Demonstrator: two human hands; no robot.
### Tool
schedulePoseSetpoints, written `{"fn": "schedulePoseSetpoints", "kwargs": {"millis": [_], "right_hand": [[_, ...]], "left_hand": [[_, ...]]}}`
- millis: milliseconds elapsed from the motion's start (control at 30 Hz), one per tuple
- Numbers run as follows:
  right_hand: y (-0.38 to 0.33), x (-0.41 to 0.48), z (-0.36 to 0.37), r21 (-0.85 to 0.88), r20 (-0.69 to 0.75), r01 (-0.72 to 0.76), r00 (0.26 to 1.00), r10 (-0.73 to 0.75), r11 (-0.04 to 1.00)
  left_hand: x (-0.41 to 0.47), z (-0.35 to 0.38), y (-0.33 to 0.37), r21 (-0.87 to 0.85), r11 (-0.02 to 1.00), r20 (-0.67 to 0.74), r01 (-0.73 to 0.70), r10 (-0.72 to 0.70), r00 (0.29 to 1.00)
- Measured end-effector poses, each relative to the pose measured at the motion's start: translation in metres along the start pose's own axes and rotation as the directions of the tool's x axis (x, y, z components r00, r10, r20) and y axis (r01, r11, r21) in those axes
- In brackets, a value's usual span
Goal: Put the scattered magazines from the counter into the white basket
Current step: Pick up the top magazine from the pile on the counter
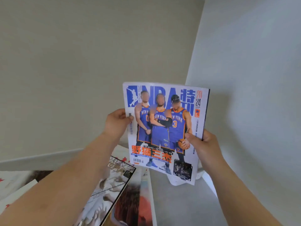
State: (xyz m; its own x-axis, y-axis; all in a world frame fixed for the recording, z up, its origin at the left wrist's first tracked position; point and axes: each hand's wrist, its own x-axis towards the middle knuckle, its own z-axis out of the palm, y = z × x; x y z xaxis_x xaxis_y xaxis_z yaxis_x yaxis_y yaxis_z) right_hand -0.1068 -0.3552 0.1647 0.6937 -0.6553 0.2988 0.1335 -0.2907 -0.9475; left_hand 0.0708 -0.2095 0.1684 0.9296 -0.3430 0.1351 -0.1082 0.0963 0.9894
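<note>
Item: basketball magazine (164, 128), upright in the air above the tabletop (16, 178), my left hand (116, 122) pinching its left edge, my right hand (201, 142) gripping its right edge (other magazines (114, 185) lie below).

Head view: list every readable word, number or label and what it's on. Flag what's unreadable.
All on the basketball magazine held by the left hand and right hand:
"NBA" – masthead
"SPECIAL ISSUE" – vertical, beside the logo
"2024" – top right corner
"NEW YORK" – the three jerseys
"0", "3" – jersey numbers
"野猫三杰" – orange headline
Small print, barcode digits: too small to read.
Grey-cover magazine on the counter: title blurred, unreadable.
</note>
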Motion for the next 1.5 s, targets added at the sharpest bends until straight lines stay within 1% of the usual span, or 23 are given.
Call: {"fn": "schedulePoseSetpoints", "kwargs": {"millis": [133, 233, 400, 500, 567, 833, 900, 1000, 1067, 1133, 1200, 1233, 1300, 1433, 1500], "right_hand": [[0.003, 0.030, -0.034, 0.004, -0.098, 0.068, 0.993, -0.067, 0.998], [0.019, 0.046, -0.051, 0.040, -0.168, 0.063, 0.984, -0.056, 0.997], [0.058, 0.059, -0.057, 0.135, -0.216, -0.026, 0.975, 0.055, 0.991], [0.081, 0.060, -0.056, 0.178, -0.192, -0.111, 0.971, 0.145, 0.978], [0.093, 0.060, -0.058, 0.176, -0.203, -0.150, 0.962, 0.185, 0.973], [0.131, 0.061, -0.067, 0.090, -0.249, -0.182, 0.948, 0.199, 0.979], [0.138, 0.059, -0.067, 0.027, -0.257, -0.200, 0.945, 0.200, 0.979], [0.147, 0.058, -0.066, -0.081, -0.288, -0.177, 0.946, 0.147, 0.981], [0.152, 0.057, -0.065, -0.180, -0.296, -0.177, 0.948, 0.119, 0.968], [0.158, 0.052, -0.066, -0.265, -0.284, -0.194, 0.952, 0.116, 0.945], [0.165, 0.046, -0.067, -0.311, -0.291, -0.204, 0.950, 0.112, 0.928], [0.166, 0.044, -0.068, -0.320, -0.307, -0.209, 0.946, 0.108, 0.924], [0.168, 0.041, -0.068, -0.300, -0.345, -0.223, 0.932, 0.113, 0.928], [0.169, 0.038, -0.063, -0.188, -0.414, -0.232, 0.900, 0.136, 0.954], [0.170, 0.039, -0.061, -0.188, -0.423, -0.230, 0.896, 0.132, 0.955]], "left_hand": [[0.023, 0.048, 0.017, 0.034, 0.995, 0.043, -0.092, 0.091, 0.995], [0.037, 0.083, 0.022, 0.101, 0.987, 0.062, -0.126, 0.121, 0.991], [0.049, 0.123, -0.001, 0.186, 0.980, 0.027, -0.072, 0.068, 0.997], [0.056, 0.134, -0.019, 0.244, 0.969, 0.002, -0.025, 0.026, 1.000], [0.061, 0.139, -0.030, 0.283, 0.959, 0.009, -0.004, 0.001, 1.000], [0.075, 0.172, -0.062, 0.392, 0.919, 0.085, 0.034, -0.073, 0.994], [0.078, 0.180, -0.068, 0.396, 0.917, 0.085, 0.040, -0.079, 0.993], [0.082, 0.188, -0.070, 0.376, 0.925, 0.093, 0.055, -0.097, 0.991], [0.080, 0.195, -0.070, 0.335, 0.940, 0.128, 0.059, -0.107, 0.986], [0.076, 0.201, -0.071, 0.277, 0.959, 0.201, 0.057, -0.116, 0.973], [0.070, 0.207, -0.074, 0.227, 0.972, 0.296, 0.064, -0.132, 0.946], [0.068, 0.210, -0.078, 0.240, 0.969, 0.333, 0.060, -0.140, 0.933], [0.060, 0.216, -0.083, 0.305, 0.950, 0.390, 0.060, -0.182, 0.903], [0.041, 0.232, -0.088, 0.257, 0.961, 0.545, 0.099, -0.229, 0.806], [0.035, 0.239, -0.091, 0.266, 0.959, 0.568, 0.096, -0.236, 0.788]]}}
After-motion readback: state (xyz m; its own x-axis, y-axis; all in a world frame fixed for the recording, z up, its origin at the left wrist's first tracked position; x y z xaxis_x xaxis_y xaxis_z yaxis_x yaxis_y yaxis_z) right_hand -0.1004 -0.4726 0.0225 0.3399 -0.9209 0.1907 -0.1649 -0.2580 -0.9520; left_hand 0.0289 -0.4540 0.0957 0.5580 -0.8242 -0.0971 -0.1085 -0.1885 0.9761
